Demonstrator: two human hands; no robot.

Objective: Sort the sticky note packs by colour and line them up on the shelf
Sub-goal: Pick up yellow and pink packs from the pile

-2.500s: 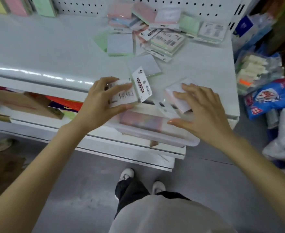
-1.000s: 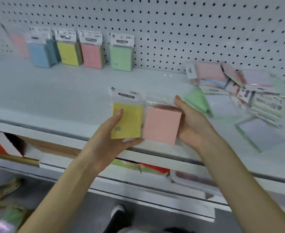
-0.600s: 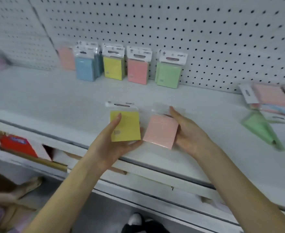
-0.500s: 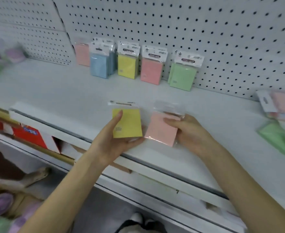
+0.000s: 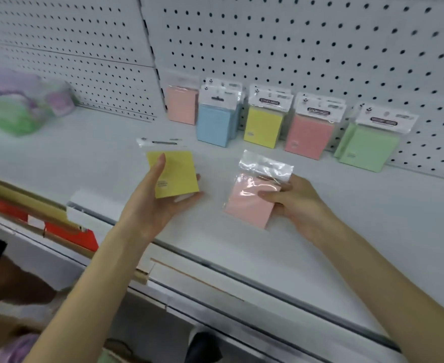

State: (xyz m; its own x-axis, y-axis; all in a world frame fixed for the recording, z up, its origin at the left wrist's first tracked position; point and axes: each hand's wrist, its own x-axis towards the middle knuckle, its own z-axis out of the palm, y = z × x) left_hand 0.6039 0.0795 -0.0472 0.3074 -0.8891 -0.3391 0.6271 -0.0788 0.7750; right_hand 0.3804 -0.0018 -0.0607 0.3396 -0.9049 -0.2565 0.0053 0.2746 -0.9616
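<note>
My left hand (image 5: 152, 205) holds a yellow sticky note pack (image 5: 175, 175) over the white shelf (image 5: 346, 231), thumb across its face. My right hand (image 5: 297, 203) grips a pink sticky note pack (image 5: 247, 205) in a clear wrapper, a little to the right. Against the pegboard stand upright packs in a row: a pale pink pack (image 5: 181, 104), blue packs (image 5: 214, 124), yellow packs (image 5: 263, 125), pink packs (image 5: 308, 136) and green packs (image 5: 366, 145).
A blurred pile of green and purple goods (image 5: 19, 103) lies at the shelf's far left. Below the shelf edge show a lower shelf with red and tan boxes (image 5: 58, 229). The white pegboard (image 5: 294, 43) backs the shelf.
Both hands lifted a yellow and a pink pack from the lower pile and carried them left along the shelf; the loose pile has left the view and the packs have moved apart.
</note>
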